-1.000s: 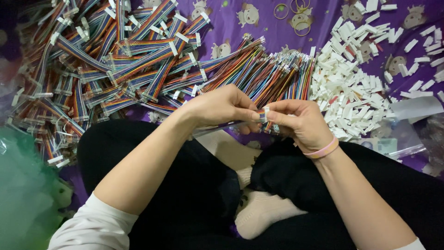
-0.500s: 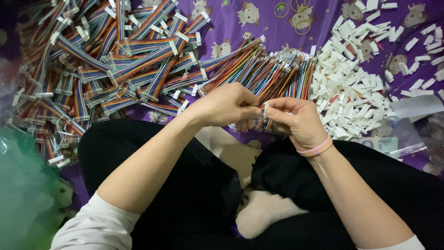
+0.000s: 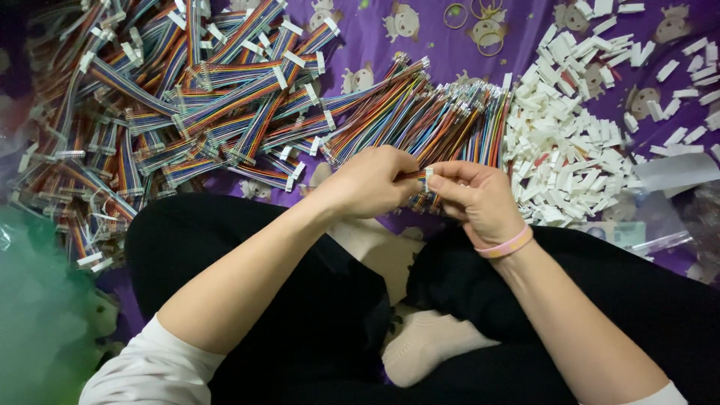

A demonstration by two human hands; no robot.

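While the left hand pinches coloured wires, the right hand's fingers grip a white plug close, meeting them end to end.

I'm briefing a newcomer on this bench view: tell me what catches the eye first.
The big heap of rainbow ribbon cables fills the upper left on the purple cloth. A pile of small white connector housings lies at upper right. At centre, the left hand and right hand pinch one small white connector together.

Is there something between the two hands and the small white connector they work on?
No. The left hand and right hand meet directly at the white connector, pinching it and its coloured wires; nothing visible lies between them.
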